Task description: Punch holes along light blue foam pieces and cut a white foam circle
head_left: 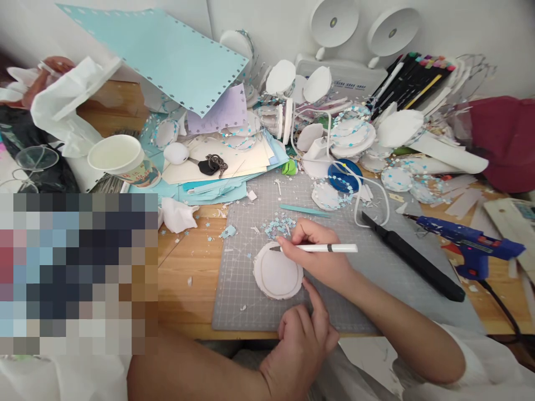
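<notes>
A round white paper disc [276, 273] with a rough edge lies flat on the grey cutting mat [242, 312]. A thin ring runs just inside its rim. My right hand [320, 253] grips a white pen [340, 248] with a dark band, its dark point over the upper part of the disc. Whether the tip touches is hard to tell. Below, my left hand [307, 334] has its index finger stretched to the disc's lower right edge, the other fingers loosely bent. Small blue paper stars [279, 226] lie just beyond the disc.
A black-handled cutter [422, 264] and a blue glue gun [472, 239] lie right. A paper cup [121, 159] stands left by paper sheets [217, 161]. White discs [353, 136], a white cable [387, 195] and a marker bundle [413, 83] crowd the back.
</notes>
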The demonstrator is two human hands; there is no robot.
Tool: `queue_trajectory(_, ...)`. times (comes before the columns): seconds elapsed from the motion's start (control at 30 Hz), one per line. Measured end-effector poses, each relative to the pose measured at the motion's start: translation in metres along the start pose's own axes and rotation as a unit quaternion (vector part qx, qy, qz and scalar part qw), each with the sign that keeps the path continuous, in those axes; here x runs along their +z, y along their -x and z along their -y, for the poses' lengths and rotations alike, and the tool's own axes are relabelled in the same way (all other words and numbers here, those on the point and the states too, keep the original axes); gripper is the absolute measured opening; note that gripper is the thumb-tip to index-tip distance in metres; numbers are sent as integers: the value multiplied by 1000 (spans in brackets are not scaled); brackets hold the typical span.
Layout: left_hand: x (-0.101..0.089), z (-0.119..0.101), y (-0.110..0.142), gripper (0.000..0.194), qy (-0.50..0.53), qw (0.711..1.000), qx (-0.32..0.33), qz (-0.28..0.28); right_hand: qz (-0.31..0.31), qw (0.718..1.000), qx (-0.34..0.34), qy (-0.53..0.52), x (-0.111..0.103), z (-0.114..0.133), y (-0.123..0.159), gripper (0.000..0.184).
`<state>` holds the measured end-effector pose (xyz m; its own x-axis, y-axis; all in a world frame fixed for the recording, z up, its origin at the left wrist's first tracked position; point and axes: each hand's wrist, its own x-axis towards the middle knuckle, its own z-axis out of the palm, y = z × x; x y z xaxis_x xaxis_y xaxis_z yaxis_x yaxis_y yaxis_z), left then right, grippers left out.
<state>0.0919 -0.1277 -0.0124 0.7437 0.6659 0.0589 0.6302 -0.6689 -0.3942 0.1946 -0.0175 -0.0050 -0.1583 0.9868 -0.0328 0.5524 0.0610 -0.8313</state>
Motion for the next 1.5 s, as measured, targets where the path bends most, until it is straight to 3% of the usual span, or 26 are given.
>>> queue_trajectory(0.17, 1, 0, 1, 17, 9, 1000, 5, 4, 16, 998, -13, -60, -2, 6, 3, 34)
queue_trajectory(0.33, 0, 2, 0, 13, 29, 1000, 3, 0, -74, 976, -16, -207, -17, 0, -8, 33)
queue_trajectory(0.53, -16, 22, -8, 35, 161, 986, 18, 32, -107, 934, -30, -340, -22, -10, -19, 24)
queue_trajectory(0.67, -25, 46, -5, 16, 252, 963, 98, -6, -86, 912, -45, -399, -23, -3, -16, 17)
queue_trajectory(0.73, -27, 59, 0, 7, 327, 941, 91, 5, -70, 900, -47, -428, -27, 1, -13, 22)
queue_trajectory(0.8, -25, 72, 6, 11, 431, 902, 1, 25, -49, 886, -50, -459, -31, 5, -10, 29)
queue_trajectory(0.87, -23, 84, 11, 19, 538, 833, -123, 36, -23, 872, -57, -485, -35, 8, -7, 33)
queue_trajectory(0.93, -21, 94, 14, 28, 605, 769, -204, 28, 7, 863, -68, -500, -37, 10, -3, 36)
queue_trajectory(1.0, -21, 100, 15, 31, 641, 731, -233, 22, 37, 859, -78, -505, -37, 11, 2, 38)
queue_trajectory(1.07, -23, 102, 14, 32, 661, 712, -237, 29, 62, 859, -89, -501, -36, 12, 6, 37)
queue_trajectory(1.2, -28, 99, 11, 31, 661, 714, -227, 41, 91, 868, -111, -475, -32, 10, 11, 37)
queue_trajectory(1.5, -29, 103, -2, 36, 608, 770, -179, 79, 104, 899, -126, -406, -29, 10, 14, 35)
